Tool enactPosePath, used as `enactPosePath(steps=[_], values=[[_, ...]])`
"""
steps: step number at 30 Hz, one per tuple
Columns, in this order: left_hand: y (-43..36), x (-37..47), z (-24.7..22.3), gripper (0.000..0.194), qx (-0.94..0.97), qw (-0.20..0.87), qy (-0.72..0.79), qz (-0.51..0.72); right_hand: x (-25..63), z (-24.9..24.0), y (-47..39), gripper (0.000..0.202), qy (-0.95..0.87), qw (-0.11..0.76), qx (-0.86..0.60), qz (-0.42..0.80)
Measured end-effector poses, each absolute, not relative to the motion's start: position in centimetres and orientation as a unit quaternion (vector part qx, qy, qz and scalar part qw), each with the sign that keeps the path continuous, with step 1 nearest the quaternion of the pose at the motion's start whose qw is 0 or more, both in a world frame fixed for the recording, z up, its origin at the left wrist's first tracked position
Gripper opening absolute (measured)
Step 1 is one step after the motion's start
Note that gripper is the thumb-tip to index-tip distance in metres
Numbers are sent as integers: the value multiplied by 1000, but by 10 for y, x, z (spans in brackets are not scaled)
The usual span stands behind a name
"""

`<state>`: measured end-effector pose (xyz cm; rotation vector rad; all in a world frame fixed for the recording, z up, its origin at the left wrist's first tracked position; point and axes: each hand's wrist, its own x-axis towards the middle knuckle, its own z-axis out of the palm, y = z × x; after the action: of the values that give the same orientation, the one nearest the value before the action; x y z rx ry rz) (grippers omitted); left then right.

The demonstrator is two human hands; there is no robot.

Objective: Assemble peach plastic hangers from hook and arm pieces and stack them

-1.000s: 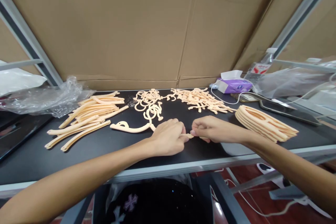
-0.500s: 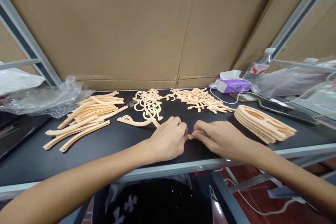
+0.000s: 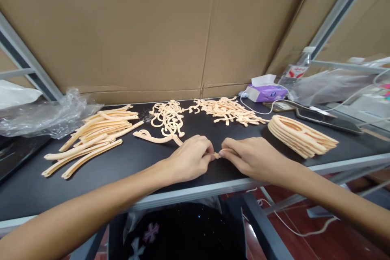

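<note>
My left hand (image 3: 192, 158) is closed, with thumb and fingers pinched on a small beige plastic hanger piece (image 3: 217, 155). From the right, my right hand (image 3: 248, 157) pinches the same spot, its fingertips close to the left ones. Most of the piece is hidden by the fingers. A curved beige hanger arm (image 3: 154, 137) lies just left of my left hand, and a strip beside it runs down behind the knuckles. Whether that strip joins the held piece, I cannot tell.
Long hanger arms (image 3: 94, 130) are piled at left, hanger hooks (image 3: 169, 120) in the middle, small strips (image 3: 230, 109) behind my right hand. Stacked beige frames (image 3: 301, 136) sit at right. Behind them are a tissue pack (image 3: 266, 92), a bottle (image 3: 295, 71) and a white cable (image 3: 258, 112).
Both hands stay close together, still pinching the piece, with slight shifts of the fingers. The whole view has moved a little, so things on the table appear slightly further left.
</note>
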<state>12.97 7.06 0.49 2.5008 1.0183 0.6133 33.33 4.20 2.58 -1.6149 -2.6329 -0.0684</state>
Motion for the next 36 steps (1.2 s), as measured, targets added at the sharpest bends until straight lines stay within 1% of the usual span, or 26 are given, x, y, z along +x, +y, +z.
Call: enactPosePath(steps=[4, 8, 12, 16, 21, 23, 24, 25, 27, 29, 30, 32, 36], values=[[69, 132, 2, 10, 875, 186, 383, 232, 332, 27, 42, 25, -846, 32, -532, -8], [69, 133, -1, 11, 865, 189, 394, 247, 329, 29, 44, 26, -822, 49, -566, 44], [69, 132, -1, 14, 868, 185, 386, 251, 329, 30, 51, 28, -807, 81, -569, 137], [68, 130, 0, 12, 872, 179, 382, 251, 335, 32, 61, 27, -798, 95, -543, 245], [66, 130, 2, 12, 868, 196, 375, 258, 339, 34, 68, 25, -765, 105, -525, 358], [67, 130, 2, 12, 864, 204, 379, 261, 340, 33, 68, 25, -766, 107, -515, 369], [67, 130, 2, 12, 862, 206, 381, 262, 340, 32, 67, 25, -776, 115, -517, 343], [67, 131, 2, 12, 861, 209, 382, 263, 341, 30, 64, 24, -791, 128, -522, 292], [67, 131, 2, 12, 861, 215, 379, 265, 343, 25, 58, 21, -828, 165, -521, 126], [67, 131, 2, 12, 862, 216, 373, 268, 347, 18, 51, 22, -871, 184, -453, -42], [67, 131, 2, 12, 862, 215, 372, 269, 350, 16, 49, 23, -892, 183, -403, -97], [67, 131, 2, 13, 862, 213, 371, 272, 355, 12, 45, 23, -914, 178, -323, -171], [67, 131, 1, 14, 861, 210, 368, 281, 364, 8, 45, 17, -907, 157, -267, -286]])
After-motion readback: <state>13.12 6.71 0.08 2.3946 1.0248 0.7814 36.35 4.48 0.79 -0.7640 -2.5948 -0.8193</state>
